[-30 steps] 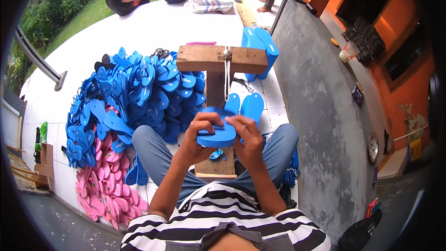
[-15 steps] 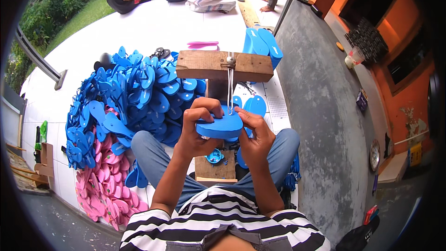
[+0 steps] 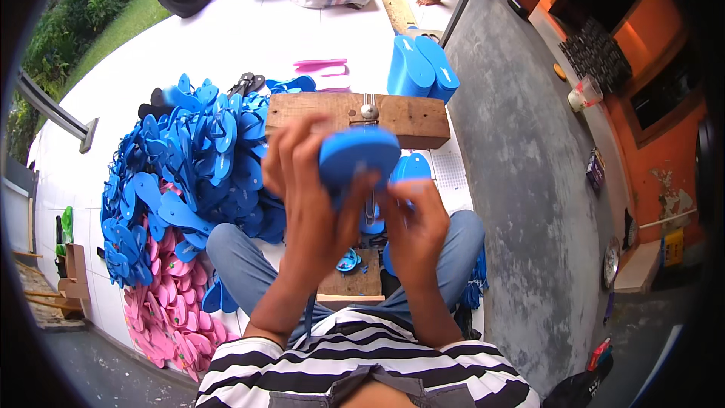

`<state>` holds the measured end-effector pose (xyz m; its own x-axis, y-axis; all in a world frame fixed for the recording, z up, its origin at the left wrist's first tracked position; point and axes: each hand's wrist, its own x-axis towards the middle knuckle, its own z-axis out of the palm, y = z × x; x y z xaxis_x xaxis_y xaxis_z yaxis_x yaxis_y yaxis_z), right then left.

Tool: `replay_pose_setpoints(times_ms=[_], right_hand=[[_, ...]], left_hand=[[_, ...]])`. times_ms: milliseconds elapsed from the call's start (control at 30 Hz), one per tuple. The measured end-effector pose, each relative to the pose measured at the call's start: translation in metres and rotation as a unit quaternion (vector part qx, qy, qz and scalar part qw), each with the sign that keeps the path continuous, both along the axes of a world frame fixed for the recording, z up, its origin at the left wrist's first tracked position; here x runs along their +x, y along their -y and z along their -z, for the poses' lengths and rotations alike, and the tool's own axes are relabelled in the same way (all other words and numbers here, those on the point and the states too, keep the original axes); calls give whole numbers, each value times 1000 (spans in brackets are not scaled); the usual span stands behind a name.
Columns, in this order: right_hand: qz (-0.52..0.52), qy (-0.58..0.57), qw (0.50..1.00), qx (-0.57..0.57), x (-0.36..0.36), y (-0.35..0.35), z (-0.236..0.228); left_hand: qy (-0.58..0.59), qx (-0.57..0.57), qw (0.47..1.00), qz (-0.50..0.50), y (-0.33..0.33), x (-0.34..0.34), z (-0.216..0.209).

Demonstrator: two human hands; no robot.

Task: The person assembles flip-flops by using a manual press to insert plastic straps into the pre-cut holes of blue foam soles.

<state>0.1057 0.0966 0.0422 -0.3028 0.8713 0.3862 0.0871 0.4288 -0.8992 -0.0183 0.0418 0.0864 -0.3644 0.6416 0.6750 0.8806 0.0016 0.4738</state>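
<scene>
A blue flip-flop (image 3: 359, 153) is tilted up in front of me, slightly blurred. My left hand (image 3: 302, 196) grips it from the left, fingers behind and thumb across its near face. A dark blue strip (image 3: 310, 311) hangs below my left wrist. My right hand (image 3: 417, 225) is just right of the flip-flop, fingertips drawn together and smeared by motion; what they pinch is hidden. Between the hands shows part of a metal prong (image 3: 370, 208). Behind them, a wooden beam (image 3: 411, 119) carries a metal ball (image 3: 368, 111) at its middle.
Blue flip-flops (image 3: 189, 151) are heaped at left, pink ones (image 3: 170, 295) nearer me. Two tall blue flip-flop stacks (image 3: 411, 68) stand beyond the beam. A small blue bowl (image 3: 348, 261) rests on a wooden board (image 3: 361, 281) between my legs. Other people sit at the far end.
The flip-flop has come off the long metal prong and turned, lifted nearer me. My left hand has risen with it; my right hand has shifted slightly right and down.
</scene>
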Motion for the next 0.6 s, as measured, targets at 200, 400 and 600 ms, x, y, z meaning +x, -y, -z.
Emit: replay_pose_setpoints(times_ms=[200, 400, 600], right_hand=[[33, 15, 999, 18, -38, -29, 17], [-236, -283, 840, -399, -15, 7, 17], [-211, -117, 946, -215, -1, 28, 53]], left_hand=[[-42, 49, 997, -40, -44, -22, 23], [80, 188, 978, 42, 3, -18, 59], [139, 94, 978, 128, 57, -14, 107]])
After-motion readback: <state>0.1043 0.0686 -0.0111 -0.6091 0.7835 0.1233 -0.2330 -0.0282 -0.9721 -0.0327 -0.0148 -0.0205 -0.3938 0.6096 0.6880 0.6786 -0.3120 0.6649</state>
